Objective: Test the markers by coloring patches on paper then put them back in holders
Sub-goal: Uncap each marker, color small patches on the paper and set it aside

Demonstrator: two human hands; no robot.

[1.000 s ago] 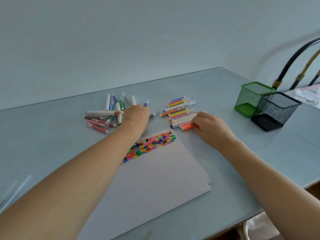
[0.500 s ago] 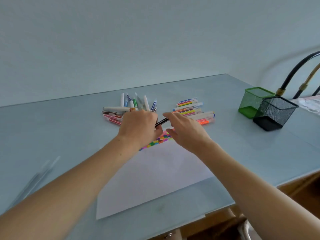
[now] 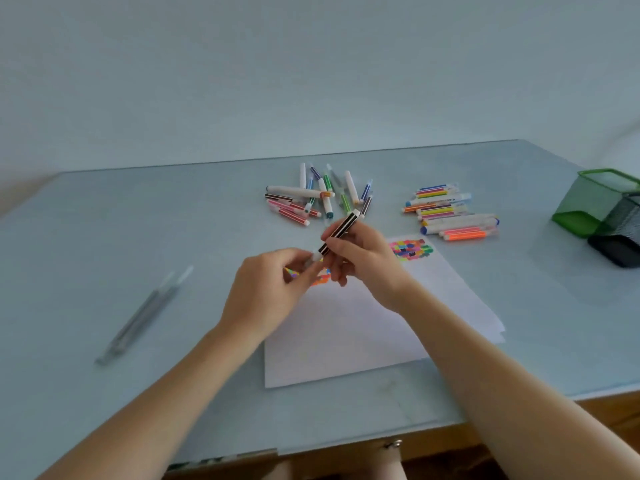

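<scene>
Lying at the far left of the pale blue surface [image 3: 104, 237] are 2 blurred grey pens [image 3: 143, 313], side by side and well apart from everything else. Further right, the left hand [image 3: 266, 292] hovers above the near edge of the white paper [image 3: 346, 341], its fingers [image 3: 304, 271] curled and pinching the white end of a black-striped marker [image 3: 337, 232]; whether that end is a cap or the tip is too blurred to tell. The marker slants up and away to the right, held in the air above the paper. The right hand [image 3: 363, 261] grips its barrel just beside the left, fingers wrapped round the middle of it.

Behind the hands, a loose pile of markers [image 3: 318, 199] lies scattered on the surface, pointing in many directions, some crossing others. The paper carries a block of coloured patches [image 3: 410, 249] at its far corner, partly hidden by the right hand, with more patches showing between the 2 hands. To the right of the loose pile, a tidier group of markers [image 3: 446, 211] lies in rough parallel rows just beyond the paper's far corner.

At the far right edge stand 2 mesh holders touching each other: a green holder [image 3: 588, 202] behind and a black holder [image 3: 620, 237] in front, the latter cut off by the frame.
</scene>
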